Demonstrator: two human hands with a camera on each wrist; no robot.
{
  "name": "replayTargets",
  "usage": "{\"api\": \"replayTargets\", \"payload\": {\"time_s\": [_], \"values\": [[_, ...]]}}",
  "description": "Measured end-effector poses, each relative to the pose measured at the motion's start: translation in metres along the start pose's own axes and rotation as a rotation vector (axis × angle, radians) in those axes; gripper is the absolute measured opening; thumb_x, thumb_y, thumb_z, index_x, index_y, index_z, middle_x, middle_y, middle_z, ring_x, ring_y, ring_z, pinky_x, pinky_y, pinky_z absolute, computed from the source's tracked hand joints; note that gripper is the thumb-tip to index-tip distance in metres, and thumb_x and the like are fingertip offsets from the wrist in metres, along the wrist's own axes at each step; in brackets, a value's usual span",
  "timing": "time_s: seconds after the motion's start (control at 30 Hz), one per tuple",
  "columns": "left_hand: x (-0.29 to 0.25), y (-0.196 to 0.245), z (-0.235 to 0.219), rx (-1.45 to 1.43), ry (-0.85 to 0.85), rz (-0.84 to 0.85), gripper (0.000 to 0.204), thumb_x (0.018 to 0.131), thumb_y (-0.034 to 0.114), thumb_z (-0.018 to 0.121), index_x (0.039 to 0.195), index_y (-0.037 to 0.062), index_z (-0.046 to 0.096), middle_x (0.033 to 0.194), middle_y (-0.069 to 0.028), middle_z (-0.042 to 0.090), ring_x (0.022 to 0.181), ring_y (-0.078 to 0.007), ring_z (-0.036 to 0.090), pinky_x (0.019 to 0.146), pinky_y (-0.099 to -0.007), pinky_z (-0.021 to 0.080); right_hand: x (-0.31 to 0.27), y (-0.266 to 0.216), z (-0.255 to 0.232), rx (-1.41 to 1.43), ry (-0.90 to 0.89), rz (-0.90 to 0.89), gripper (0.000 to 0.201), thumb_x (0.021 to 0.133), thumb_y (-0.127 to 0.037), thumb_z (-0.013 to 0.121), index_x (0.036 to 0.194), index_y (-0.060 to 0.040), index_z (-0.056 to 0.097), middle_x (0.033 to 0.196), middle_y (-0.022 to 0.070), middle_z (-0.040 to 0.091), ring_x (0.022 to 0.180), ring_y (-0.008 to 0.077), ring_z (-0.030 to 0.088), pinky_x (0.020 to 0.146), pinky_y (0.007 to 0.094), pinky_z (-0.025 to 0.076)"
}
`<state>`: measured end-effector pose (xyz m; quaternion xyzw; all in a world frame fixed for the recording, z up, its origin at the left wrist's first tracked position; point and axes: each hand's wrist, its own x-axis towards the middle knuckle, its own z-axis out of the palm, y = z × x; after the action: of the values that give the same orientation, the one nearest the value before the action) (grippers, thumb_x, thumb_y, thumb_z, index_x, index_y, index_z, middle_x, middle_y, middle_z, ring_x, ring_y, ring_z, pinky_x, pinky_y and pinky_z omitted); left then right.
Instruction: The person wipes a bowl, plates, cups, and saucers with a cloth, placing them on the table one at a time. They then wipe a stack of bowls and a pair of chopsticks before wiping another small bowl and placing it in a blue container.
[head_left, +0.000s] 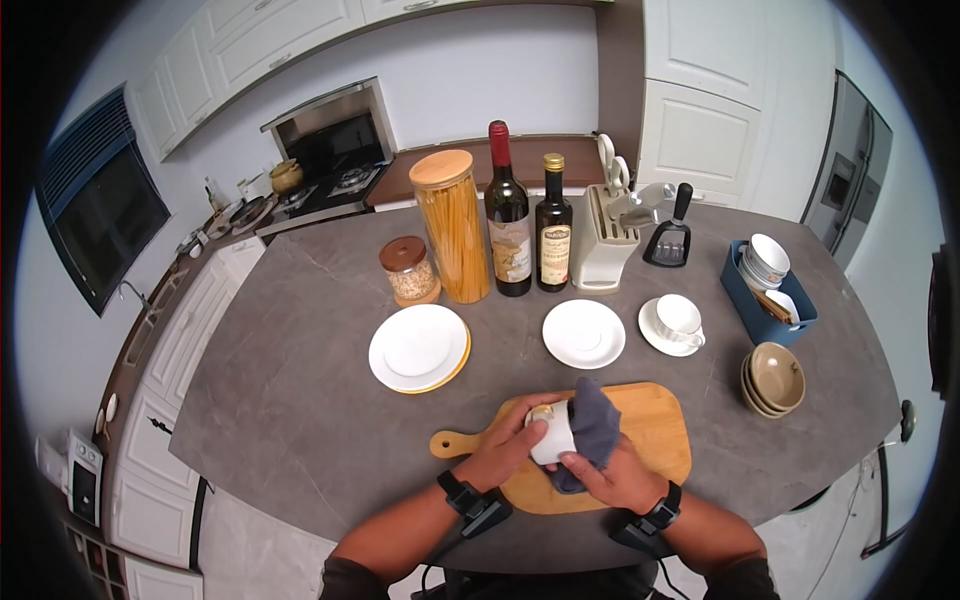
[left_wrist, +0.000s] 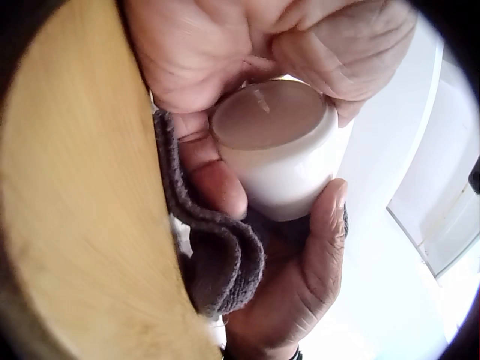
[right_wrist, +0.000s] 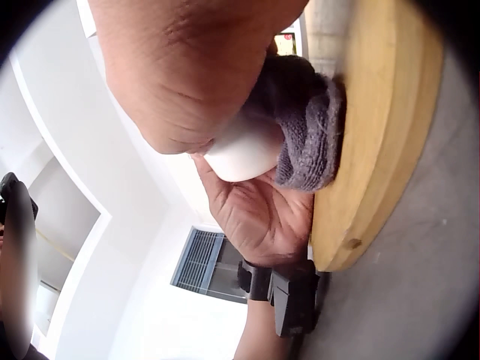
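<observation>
Above the wooden cutting board (head_left: 655,430), both hands hold a white cup (head_left: 553,440) tipped on its side. My left hand (head_left: 497,452) grips it from the left, with the cup's round base (left_wrist: 270,116) toward the palm in the left wrist view. From the other side my right hand (head_left: 622,476) holds a dark grey cloth (head_left: 597,425) against the cup's right end, its thumb on the white wall. Part of the cloth hangs down to the board, its folds (right_wrist: 311,150) close by the wood in the right wrist view. The cup's mouth is hidden.
Beyond the board stand stacked white plates (head_left: 418,350), a saucer (head_left: 583,335) and a teacup (head_left: 678,318) on its saucer. Brown bowls (head_left: 778,375) and a blue basket (head_left: 760,318) lie right. Jars, a wine bottle (head_left: 511,240) and a knife block (head_left: 604,245) line the back.
</observation>
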<state>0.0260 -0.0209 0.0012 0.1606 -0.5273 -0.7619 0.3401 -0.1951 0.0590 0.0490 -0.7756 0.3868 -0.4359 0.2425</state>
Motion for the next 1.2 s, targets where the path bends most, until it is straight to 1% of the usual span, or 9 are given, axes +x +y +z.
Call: {"api": "replayTargets", "payload": {"time_s": [0.2,0.43,0.57,0.73,0.8,0.87,0.9,1.03,1.2], "values": [[0.005,-0.009,0.003,0.194,0.041,0.199,0.073,0.099,0.009,0.078,0.16,0.0056,0.037,0.154,-0.0102,0.05,0.144,-0.0215,0.049,0.121,-0.0385,0.04,-0.003,0.007,0.001,0.124,-0.006,0.066,0.025,0.105,-0.018,0.067,0.125,-0.0032,0.069,0.114,0.0179,0.075,0.103,0.0396,0.073,0.091,0.0449,0.057],[0.005,-0.006,-0.002,0.172,0.004,0.163,0.09,0.091,0.003,0.085,0.164,0.0063,0.033,0.158,-0.0101,0.046,0.146,-0.0218,0.047,0.122,-0.0395,0.04,-0.004,0.004,0.001,0.149,0.002,0.073,0.025,0.104,-0.014,0.068,0.127,-0.0027,0.069,0.119,0.0179,0.074,0.109,0.0385,0.072,0.095,0.0443,0.056],[0.005,0.005,0.002,0.093,-0.017,0.089,0.084,0.098,0.02,0.081,0.164,0.0066,0.031,0.154,-0.0098,0.049,0.143,-0.0217,0.051,0.118,-0.0388,0.044,-0.004,0.004,0.004,0.105,0.064,0.055,0.025,0.102,-0.013,0.071,0.125,-0.0032,0.07,0.118,0.018,0.074,0.108,0.0406,0.072,0.096,0.045,0.056],[0.003,0.002,-0.003,-0.018,0.042,-0.085,0.078,0.104,0.037,0.072,0.164,0.0068,0.032,0.148,-0.0107,0.054,0.128,-0.0196,0.06,0.097,-0.0363,0.058,0.003,0.006,-0.003,-0.314,0.031,-0.25,0.03,0.093,-0.011,0.078,0.122,-0.0043,0.072,0.119,0.0189,0.073,0.106,0.0455,0.069,0.095,0.0468,0.056],[0.002,0.006,0.002,0.169,0.026,0.019,0.078,0.103,0.033,0.075,0.163,0.0067,0.033,0.147,-0.0112,0.055,0.12,-0.0179,0.063,0.085,-0.0347,0.061,0.001,0.007,0.0,-0.262,0.05,-0.182,0.028,0.094,-0.007,0.075,0.121,-0.0036,0.072,0.116,0.0179,0.074,0.104,0.0404,0.072,0.093,0.044,0.057],[0.003,0.004,0.009,0.152,0.048,0.004,0.081,0.099,0.024,0.08,0.162,0.0064,0.033,0.148,-0.011,0.055,0.127,-0.0193,0.061,0.097,-0.0369,0.058,-0.005,0.01,0.004,0.247,-0.01,0.201,0.028,0.094,-0.004,0.072,0.122,-0.0029,0.071,0.113,0.0171,0.074,0.102,0.0326,0.073,0.091,0.0397,0.057],[0.005,0.001,0.009,0.176,0.055,0.093,0.083,0.097,0.02,0.083,0.162,0.0064,0.033,0.149,-0.011,0.055,0.131,-0.0202,0.059,0.104,-0.0384,0.055,-0.006,0.012,0.004,0.291,-0.009,0.225,0.034,0.094,-0.001,0.068,0.128,-0.0025,0.069,0.113,0.0121,0.075,0.103,0.0206,0.072,0.09,0.0351,0.057],[0.007,-0.002,0.014,0.19,0.085,0.178,0.09,0.089,0.009,0.089,0.161,0.0066,0.035,0.155,-0.0121,0.051,0.142,-0.0233,0.052,0.12,-0.0419,0.043,-0.007,0.025,0.001,0.503,-0.058,0.29,0.043,0.093,0.003,0.062,0.136,-0.0021,0.065,0.115,0.0023,0.072,0.105,0.0094,0.064,0.093,0.0306,0.054],[0.008,-0.004,0.013,0.283,0.07,0.26,0.09,0.086,0.005,0.09,0.159,0.0079,0.037,0.159,-0.0121,0.045,0.144,-0.024,0.051,0.12,-0.0418,0.043,-0.005,0.023,-0.008,0.851,-0.08,0.546,0.039,0.097,0.0,0.065,0.135,-0.0017,0.066,0.119,0.0001,0.071,0.108,0.0075,0.063,0.096,0.0287,0.053]]}}
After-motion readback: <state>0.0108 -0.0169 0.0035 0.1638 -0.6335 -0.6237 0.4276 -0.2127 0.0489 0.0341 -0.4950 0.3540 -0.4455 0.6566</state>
